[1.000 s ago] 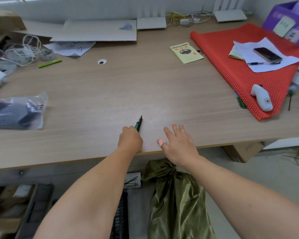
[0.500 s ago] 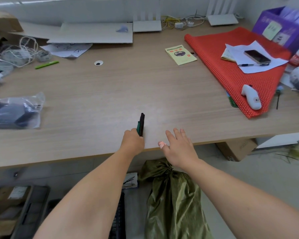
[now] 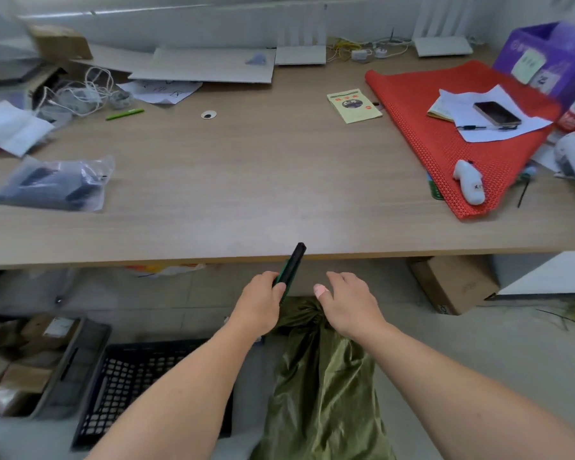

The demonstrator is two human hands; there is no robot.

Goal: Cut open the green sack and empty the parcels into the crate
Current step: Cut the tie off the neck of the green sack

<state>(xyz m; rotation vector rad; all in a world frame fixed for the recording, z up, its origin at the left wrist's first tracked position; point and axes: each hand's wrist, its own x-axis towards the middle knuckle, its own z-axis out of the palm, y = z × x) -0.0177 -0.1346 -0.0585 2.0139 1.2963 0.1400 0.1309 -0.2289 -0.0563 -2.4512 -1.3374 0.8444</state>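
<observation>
A shiny olive-green sack (image 3: 322, 393) stands on the floor below the table edge, its tied neck bunched at the top. My left hand (image 3: 258, 305) grips a green-and-black utility knife (image 3: 291, 267) that points up and away, just left of the sack's neck. My right hand (image 3: 349, 303), a plaster on the thumb, hovers with fingers apart right above the knot and holds nothing. A black mesh crate (image 3: 130, 383) sits on the floor to the left of the sack, partly hidden by my left forearm.
The wooden table (image 3: 246, 194) spans the view ahead, with a bagged dark item (image 3: 54, 184) at left and a red mat (image 3: 452, 127) with papers and a phone at right. Cardboard boxes (image 3: 452, 283) stand under the table; more parcels lie at lower left.
Both hands have drawn back off the table edge and down toward the sack's neck. The knife came along in my left hand. The view has tilted down, showing the crate.
</observation>
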